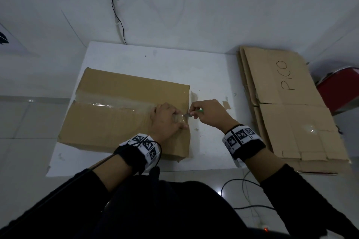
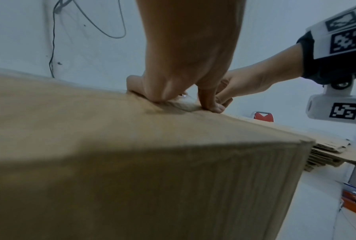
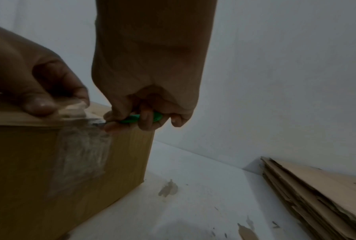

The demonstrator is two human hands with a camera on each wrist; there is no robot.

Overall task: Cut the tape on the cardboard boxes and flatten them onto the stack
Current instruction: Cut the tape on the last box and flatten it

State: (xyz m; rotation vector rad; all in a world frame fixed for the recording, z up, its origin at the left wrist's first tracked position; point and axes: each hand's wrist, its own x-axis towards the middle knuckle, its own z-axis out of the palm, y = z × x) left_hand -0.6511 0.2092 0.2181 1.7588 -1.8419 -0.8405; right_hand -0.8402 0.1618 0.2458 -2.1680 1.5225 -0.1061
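Cardboard box (image 1: 124, 114): closed, brown, lying on the white tabletop (image 1: 209, 75) at its left and middle; long seam runs left to right across the top.
Tape (image 1: 108, 104): clear, glossy strip over the top seam, continuing down the right end face, where the right wrist view shows it wrinkled.
Left hand (image 1: 168, 120): resting on the box top at its right end, fingers bent down onto the tape beside the edge; thumb pressing the cardboard. Holds nothing that can be made out.
Right hand (image 1: 207, 111): just off the right end of the box, fingers curled round a green-handled cutter (image 3: 141, 119).
Cutter blade: small metal tip pointing left, meeting the tape at the top right edge of the box, just beside the left fingertips.
Hands, relation: close together, nearly touching at the box edge.
Stack of flattened boxes (image 1: 287, 106): several layers on the right side of the tabletop, apart from the box; top sheet bears handwritten "PICO".
Tabletop surface: scuffed, with scraps of brown tape residue near the right end of the box.
Red chair (image 1: 340, 91): beyond the stack, far right.
Wrists: black straps carrying printed marker tags.
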